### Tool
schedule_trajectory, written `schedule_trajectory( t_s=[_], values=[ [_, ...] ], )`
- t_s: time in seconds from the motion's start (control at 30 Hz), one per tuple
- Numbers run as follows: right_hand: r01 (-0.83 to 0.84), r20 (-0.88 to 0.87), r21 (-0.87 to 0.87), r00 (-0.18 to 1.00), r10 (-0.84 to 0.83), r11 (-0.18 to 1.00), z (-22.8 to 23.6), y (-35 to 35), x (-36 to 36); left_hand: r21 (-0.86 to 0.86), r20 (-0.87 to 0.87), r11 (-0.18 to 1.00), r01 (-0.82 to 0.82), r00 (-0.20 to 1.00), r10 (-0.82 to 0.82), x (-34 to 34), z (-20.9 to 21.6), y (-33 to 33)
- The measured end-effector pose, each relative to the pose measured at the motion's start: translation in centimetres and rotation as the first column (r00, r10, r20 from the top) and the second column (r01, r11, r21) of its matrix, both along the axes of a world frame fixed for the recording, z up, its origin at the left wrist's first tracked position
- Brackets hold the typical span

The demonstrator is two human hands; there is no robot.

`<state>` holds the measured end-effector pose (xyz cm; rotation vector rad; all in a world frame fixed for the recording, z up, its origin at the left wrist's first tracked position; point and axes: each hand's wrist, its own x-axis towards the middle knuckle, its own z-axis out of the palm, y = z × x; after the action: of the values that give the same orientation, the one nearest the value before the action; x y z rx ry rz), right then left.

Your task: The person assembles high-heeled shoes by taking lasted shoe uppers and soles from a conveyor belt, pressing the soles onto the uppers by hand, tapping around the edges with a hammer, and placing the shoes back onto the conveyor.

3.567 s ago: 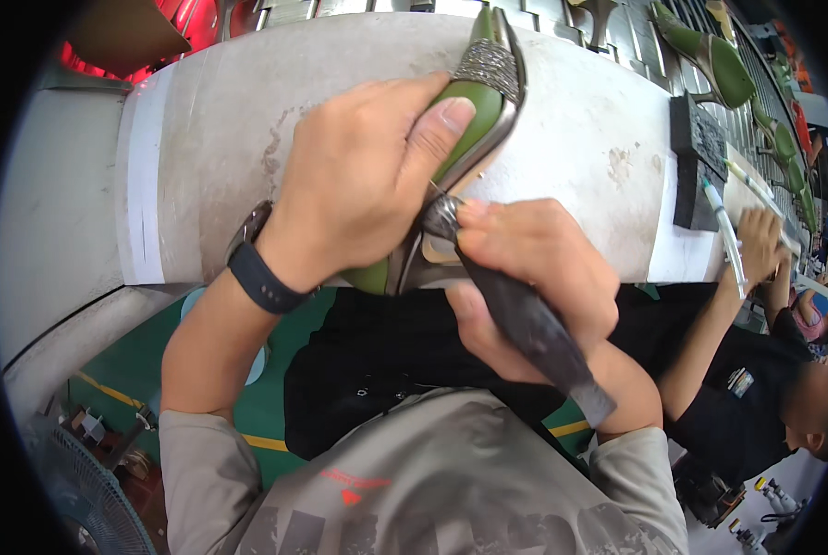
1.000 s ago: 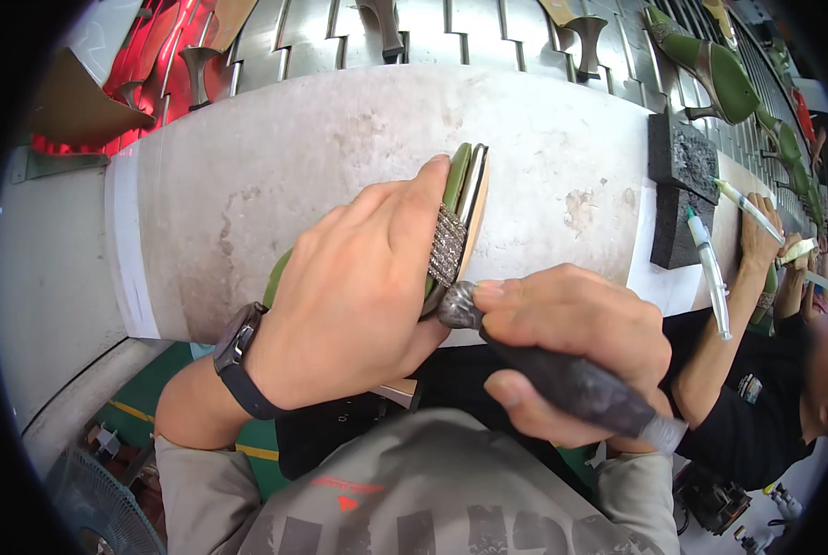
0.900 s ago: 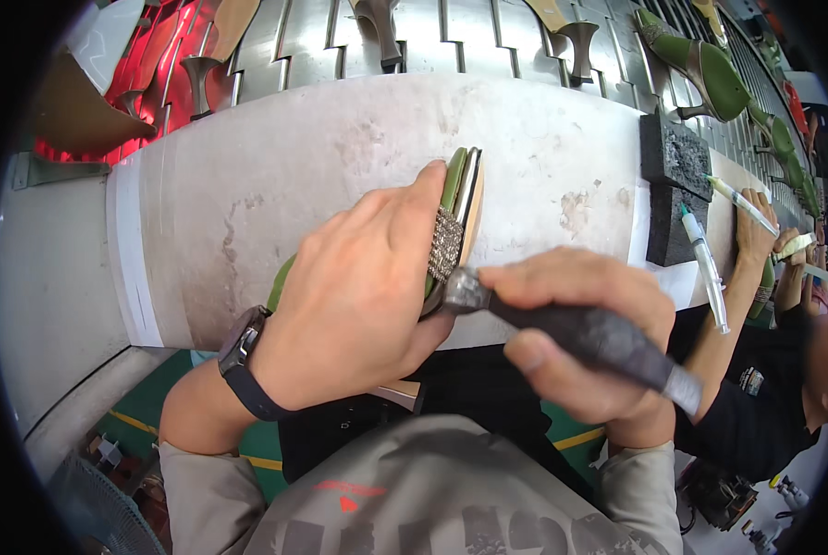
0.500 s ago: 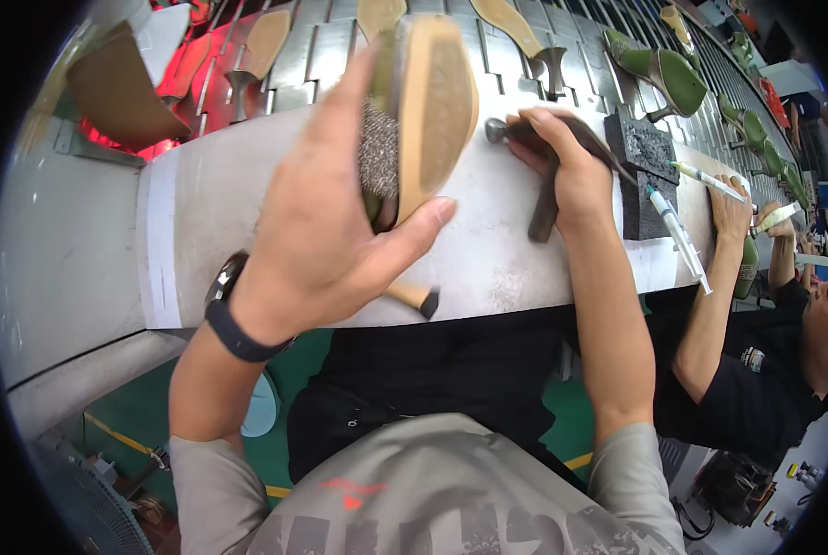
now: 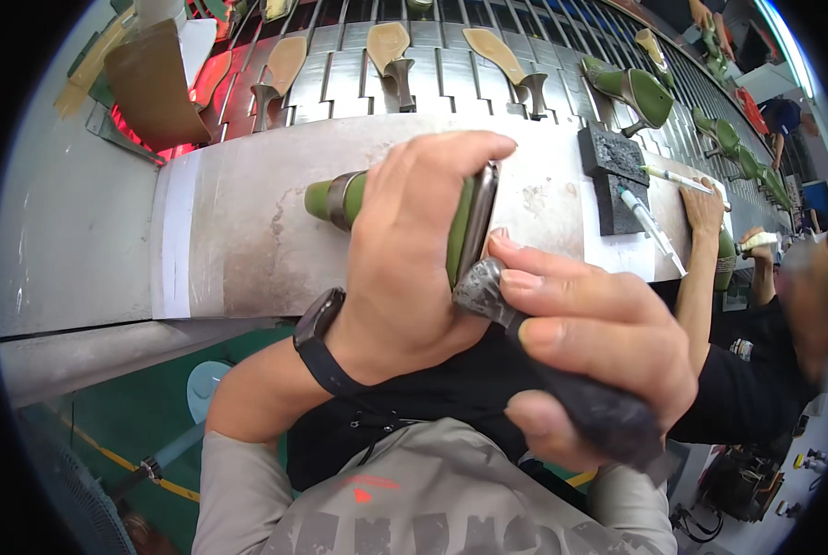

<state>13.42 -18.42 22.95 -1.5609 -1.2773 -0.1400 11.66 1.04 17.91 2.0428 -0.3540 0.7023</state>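
Note:
My left hand [image 5: 409, 222] is wrapped round a green shoe [image 5: 460, 231], which lies on its side just over the near part of the worktable [image 5: 257, 240]. A metallic band circles the shoe's narrow green part to the left of my fingers, and a dark shiny edge runs along its right side. My right hand [image 5: 608, 342] grips a dark hammer [image 5: 483, 289] close to its head. The metal head meets or nearly meets the lower end of the shoe's edge. My palm and fingers hide much of the shoe.
Behind the table, a slatted metal conveyor [image 5: 441, 69] carries beige soles with heels [image 5: 391, 51] and green shoes [image 5: 650, 97]. Black blocks [image 5: 617, 176] and syringes [image 5: 650, 222] sit at the right. A co-worker's hand [image 5: 705, 203] is close by. A brown panel [image 5: 150, 88] stands at the left.
The shoe has come down and turned, so its beige sole no longer faces me. My right hand has swung nearer and to the left, bringing the hammer head to the shoe's edge.

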Motion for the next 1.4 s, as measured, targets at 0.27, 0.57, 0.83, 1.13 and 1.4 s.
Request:
schedule_trajectory(
  t_s=[0.27, 0.57, 0.83, 1.13, 1.4],
  values=[
    [0.250, -0.427, -0.055, 0.869, -0.250, 0.967, 2.6, 0.2, -0.2, -0.062, 0.258, 0.996, 0.070, 0.965, -0.051, 0.1, -2.6, -1.0],
    [0.050, -0.447, -0.122, 0.889, -0.100, 0.991, -6.3, -0.7, -4.4, 0.210, 0.352, 0.941, -0.266, 0.918, 0.181, -5.0, -11.9, 1.1],
    [0.131, -0.826, -0.084, 0.545, -0.143, 0.988, -10.9, -0.8, -5.6, 0.359, 0.336, 0.860, -0.363, 0.910, 0.243, -5.7, -14.9, 2.0],
    [0.238, -0.829, 0.107, 0.558, -0.046, 0.965, -9.4, 0.8, -1.5, 0.386, 0.296, 0.859, -0.337, 0.927, 0.231, -6.1, -14.5, 1.7],
    [0.067, -0.766, -0.333, 0.562, -0.311, 0.941, -6.6, 2.3, 0.4, 0.309, 0.290, 0.878, -0.367, 0.915, 0.280, -5.8, -14.6, 1.5]
  ],
)
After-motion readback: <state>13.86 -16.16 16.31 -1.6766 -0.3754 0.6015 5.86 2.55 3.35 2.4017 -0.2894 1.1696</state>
